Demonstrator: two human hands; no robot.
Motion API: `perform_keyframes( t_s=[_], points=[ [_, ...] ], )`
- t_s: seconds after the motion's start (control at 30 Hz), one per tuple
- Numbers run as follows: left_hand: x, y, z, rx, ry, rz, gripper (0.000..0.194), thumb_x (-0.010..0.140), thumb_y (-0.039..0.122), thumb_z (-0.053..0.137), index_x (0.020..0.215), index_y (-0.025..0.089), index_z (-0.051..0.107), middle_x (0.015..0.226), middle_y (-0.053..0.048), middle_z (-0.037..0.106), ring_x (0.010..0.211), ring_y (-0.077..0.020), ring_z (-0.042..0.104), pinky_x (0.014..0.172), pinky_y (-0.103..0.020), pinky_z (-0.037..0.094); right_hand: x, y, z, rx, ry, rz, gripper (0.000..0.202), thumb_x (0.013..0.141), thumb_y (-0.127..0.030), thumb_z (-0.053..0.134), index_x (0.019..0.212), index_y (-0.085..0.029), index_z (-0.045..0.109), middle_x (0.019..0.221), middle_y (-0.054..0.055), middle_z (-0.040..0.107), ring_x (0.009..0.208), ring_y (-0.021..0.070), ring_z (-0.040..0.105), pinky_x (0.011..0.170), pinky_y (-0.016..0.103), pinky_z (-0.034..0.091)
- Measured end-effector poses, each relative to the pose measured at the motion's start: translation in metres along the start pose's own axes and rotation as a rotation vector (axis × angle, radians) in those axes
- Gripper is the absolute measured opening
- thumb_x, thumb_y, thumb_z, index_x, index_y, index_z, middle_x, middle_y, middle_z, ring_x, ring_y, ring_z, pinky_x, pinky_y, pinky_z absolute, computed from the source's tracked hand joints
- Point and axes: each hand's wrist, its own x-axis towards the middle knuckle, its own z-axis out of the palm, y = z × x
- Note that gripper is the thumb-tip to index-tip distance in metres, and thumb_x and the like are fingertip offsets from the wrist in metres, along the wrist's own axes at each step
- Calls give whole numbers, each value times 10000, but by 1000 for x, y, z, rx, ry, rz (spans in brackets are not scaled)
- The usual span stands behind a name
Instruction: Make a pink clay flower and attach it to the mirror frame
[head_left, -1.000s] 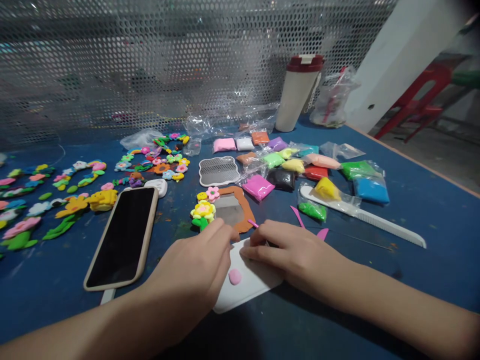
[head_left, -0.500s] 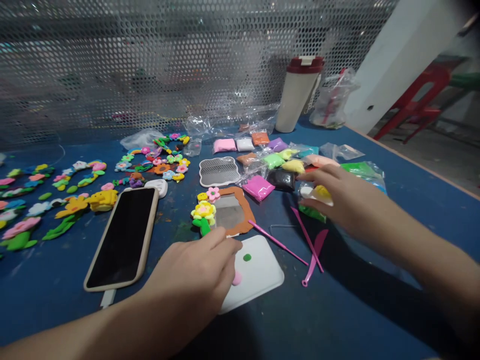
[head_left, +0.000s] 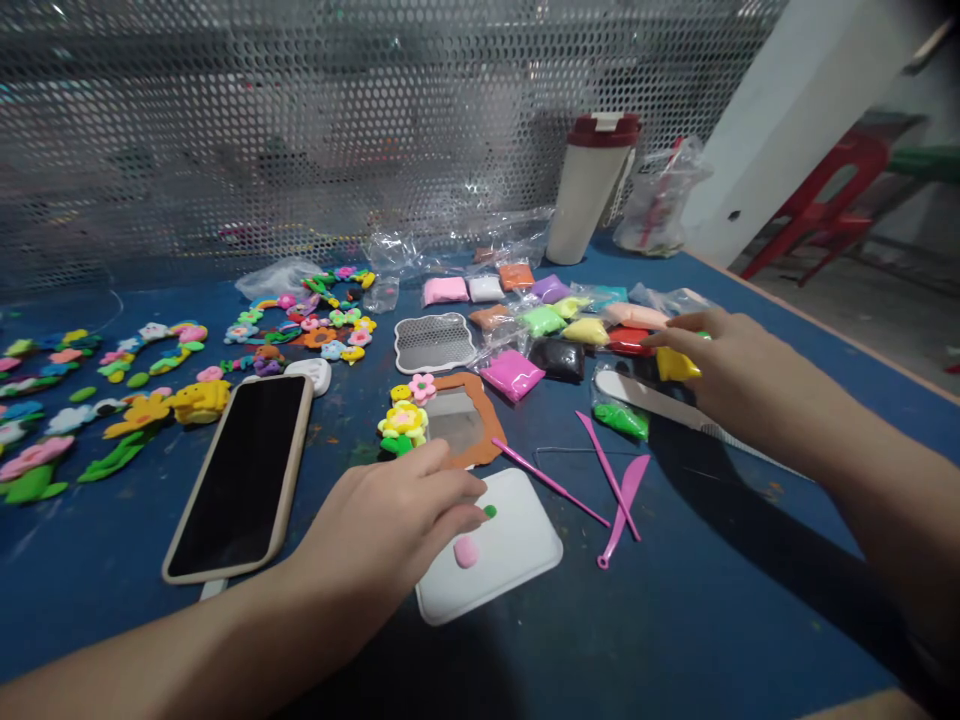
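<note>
A grey perforated panel (head_left: 285, 130) rises behind the blue table (head_left: 697, 620), and a cream tumbler (head_left: 585, 200) with a dark red lid stands near it. At the left, a phone (head_left: 240, 480) lies among colourful clay shapes. A brown clay frame (head_left: 491, 425) with flowers on its left side lies just beyond the white board (head_left: 517, 570); a white-rimmed plate (head_left: 435, 343) lies farther back. To the right of the board are 3 pink tools (head_left: 551, 483), 2 of them crossed. Beyond these, a white comb (head_left: 652, 397) and a green packet (head_left: 621, 420) lie between the board and the yellow packet (head_left: 675, 365). Black, red and magenta packets crowd the area to its left.

The right hand (head_left: 739, 370) is over the yellow packet, fingers stretched forward and hiding part of it; whether they grip it I cannot tell. Its forearm passes above the comb's far end.

The left hand (head_left: 397, 510) is half open at the board's left edge, with a small gap between thumb and forefinger and nothing visible in it. The green dot (head_left: 490, 511) lies just beside those fingertips, and the pink ball (head_left: 466, 551) sits just below the thumb, both on the board.
</note>
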Motion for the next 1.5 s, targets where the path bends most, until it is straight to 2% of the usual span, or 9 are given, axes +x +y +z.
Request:
perform_keyframes(
  t_s=[0.1, 0.4, 0.67, 0.83, 0.97, 1.07, 1.2, 1.37, 1.5],
  points=[
    [1, 0, 1, 6, 49, 30, 209, 892, 287, 499, 956, 274, 697, 788, 6, 576, 713, -144, 601, 583, -219, 400, 1, -17, -1, -129, -38, -8, 308, 825, -74, 415, 1052, -162, 604, 1059, 181, 544, 992, 334, 532, 735, 433, 439],
    [6, 3, 6, 81, -3, 92, 205, 889, 296, 513, 937, 291, 713, 751, 3, 550, 700, -146, 587, 571, -219, 375, 0, -104, 5, 355, -161, -197, 172, 858, -102, 489, 945, -172, 620, 987, 95, 594, 932, 204, 565, 795, 340, 487],
    [5, 2, 7, 22, -3, 67, 197, 885, 255, 508, 955, 267, 691, 776, 7, 562, 710, -141, 594, 576, -217, 389, -1, -104, 5, 365, -218, -83, 159, 832, -61, 506, 907, -160, 605, 935, 72, 606, 867, 190, 578, 750, 323, 481],
    [0, 6, 0, -46, 55, 20, 228, 917, 287, 414, 955, 225, 631, 832, -4, 622, 753, -163, 619, 608, -235, 408, -5, -119, 7, 532, -342, -135, 140, 836, -168, 593, 968, -183, 637, 951, 48, 584, 864, 160, 572, 750, 284, 474],
    [-7, 12, -3, -53, 107, -111, 241, 913, 190, 279, 969, 208, 512, 647, 30, 613, 530, -145, 585, 470, -234, 321, -12, -134, 19, 619, -397, -205, 184, 845, -247, 605, 1015, -200, 661, 963, 56, 561, 878, 158, 565, 762, 274, 478],
    [-12, 14, 2, 81, 131, -83, 244, 882, 133, 259, 902, 195, 494, 549, 28, 535, 422, -152, 504, 420, -273, 218, -14, -140, 28, 621, -338, -207, 121, 845, -195, 590, 920, -164, 680, 946, 78, 577, 857, 167, 575, 748, 285, 484],
    [-13, 12, 4, 100, 19, -72, 184, 875, 148, 319, 858, 205, 494, 625, 6, 565, 453, -148, 517, 427, -279, 204, -12, -144, 32, 623, -252, -210, 123, 843, -151, 551, 773, -139, 652, 863, 89, 617, 800, 179, 589, 695, 300, 488],
    [-5, 6, -4, -56, -48, -176, 123, 911, 265, 392, 858, 230, 498, 724, 29, 640, 590, -149, 605, 462, -238, 283, -13, -143, 25, 699, -253, -92, 98, 855, -148, 542, 834, -179, 633, 824, 31, 659, 739, 142, 596, 652, 257, 462],
    [-2, 3, -6, 146, -99, -49, 192, 899, 325, 470, 760, 216, 546, 644, 24, 622, 577, -172, 592, 469, -256, 259, -13, -140, 21, 802, -270, 48, 94, 841, -145, 573, 876, -206, 636, 839, -8, 684, 750, 125, 614, 664, 234, 457]
  ],
)
